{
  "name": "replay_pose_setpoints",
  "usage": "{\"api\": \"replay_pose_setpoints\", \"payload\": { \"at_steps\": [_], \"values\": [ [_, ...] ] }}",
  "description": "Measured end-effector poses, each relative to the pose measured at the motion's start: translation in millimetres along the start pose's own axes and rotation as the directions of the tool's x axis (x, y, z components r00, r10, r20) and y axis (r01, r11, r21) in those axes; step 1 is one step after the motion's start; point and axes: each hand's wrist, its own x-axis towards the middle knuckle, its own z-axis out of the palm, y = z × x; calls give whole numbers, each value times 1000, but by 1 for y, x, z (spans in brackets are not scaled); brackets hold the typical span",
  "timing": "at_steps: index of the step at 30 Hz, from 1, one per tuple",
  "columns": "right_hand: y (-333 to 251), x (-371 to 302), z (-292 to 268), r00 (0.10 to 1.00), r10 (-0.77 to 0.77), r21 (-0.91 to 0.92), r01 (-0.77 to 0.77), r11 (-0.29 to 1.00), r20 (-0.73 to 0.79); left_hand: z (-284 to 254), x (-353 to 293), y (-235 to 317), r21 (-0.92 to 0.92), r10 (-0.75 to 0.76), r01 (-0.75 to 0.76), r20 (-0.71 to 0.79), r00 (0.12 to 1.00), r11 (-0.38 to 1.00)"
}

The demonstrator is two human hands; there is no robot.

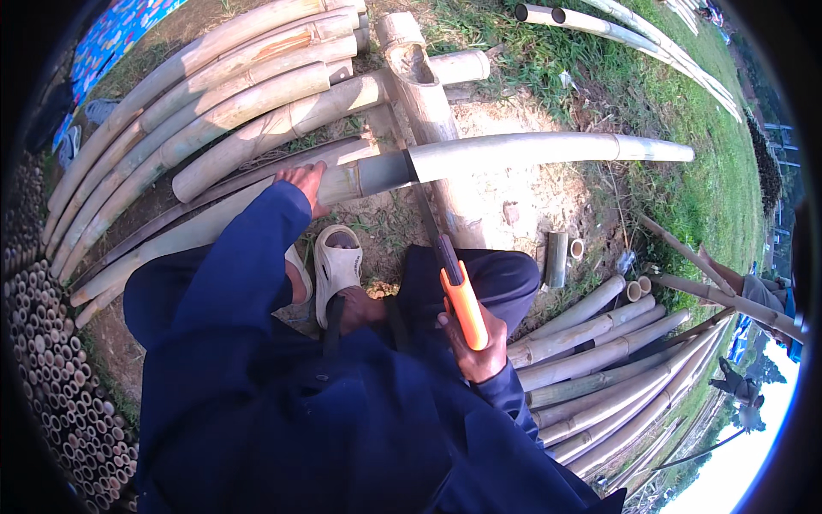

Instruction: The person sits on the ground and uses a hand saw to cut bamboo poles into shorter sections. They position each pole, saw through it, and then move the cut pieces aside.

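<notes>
A long pale bamboo pole (522, 151) lies crosswise in front of me. My left hand (306, 183) grips it, fingers wrapped over its top just left of a dark joint. My right hand (476, 347) is closed round the orange handle of a handsaw (463, 307). The saw's dark blade (426, 210) runs up and away to the pole and meets it right of the dark joint; how deep it sits in the bamboo I cannot tell. Beneath the pole stands a thick bamboo support (425, 107) with a notch cut in its upper end.
Several bamboo poles (231, 81) are stacked at the far left, more (591, 343) at the near right. Short cut pieces (556, 259) sit on the dirt at right. Bundled bamboo ends (64, 377) fill the left edge. Another person (762, 291) is at the right edge beside poles.
</notes>
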Motion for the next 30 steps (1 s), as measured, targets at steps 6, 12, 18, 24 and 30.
{"api": "replay_pose_setpoints", "payload": {
  "at_steps": [6, 12, 18, 24, 30],
  "values": [
    [-2, -11, -5, 993, 101, -39, -99, 994, 55, 7, -5, 9, -88, 48, -47, 13, 999, 995],
    [-7, 8, 12, 999, 51, 14, -51, 999, -2, 8, 2, -13, -75, -56, 53, -46, 997, 996],
    [-18, 18, 20, 999, 36, 21, -36, 999, 14, -1, 14, -21, -84, -53, 51, -19, 998, 995],
    [-1, -61, -5, 999, -25, -208, 18, 978, -29, -11, 8, -16, -63, -30, 34, 64, 998, 997],
    [-7, -7, 10, 988, 155, 17, -155, 988, 11, -1, 10, -11, -28, -20, 20, 8, 1000, 999]
  ]
}}
